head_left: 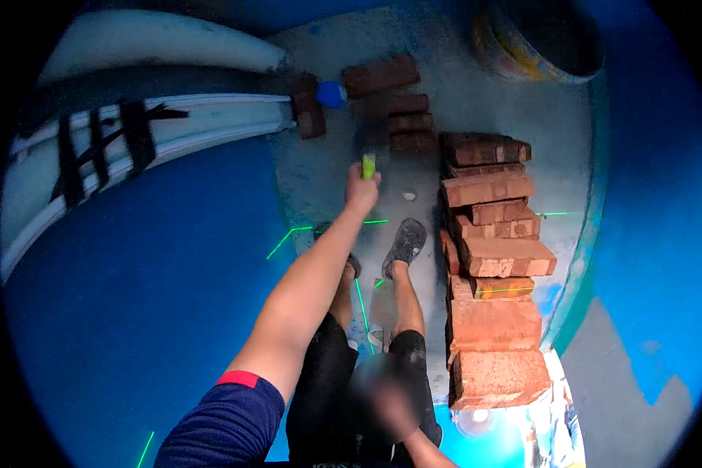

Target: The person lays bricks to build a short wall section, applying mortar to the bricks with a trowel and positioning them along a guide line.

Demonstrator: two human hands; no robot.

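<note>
My left hand [362,183] is extended forward, closed on a small yellow-green object [368,164]; a blurred dark shape just beyond it is too indistinct to name. Low in the view, in front of my dark shorts, my right hand [390,407] is smeared, so its fingers and anything in them are unclear. A long stack of red bricks [498,310] runs along my right side. Shorter rows of bricks [381,74] and a blue ball-like object [331,93] lie ahead of my left hand. My feet [405,243] in dark shoes are on the grey floor, near a small pale fragment [409,195].
A large round paint-stained container [537,39] is at the upper right. Curved white boards [210,117] with black strips occupy the upper left. Blue surfaces [132,296] flank the grey floor [304,187], and green lines cross the floor around my legs.
</note>
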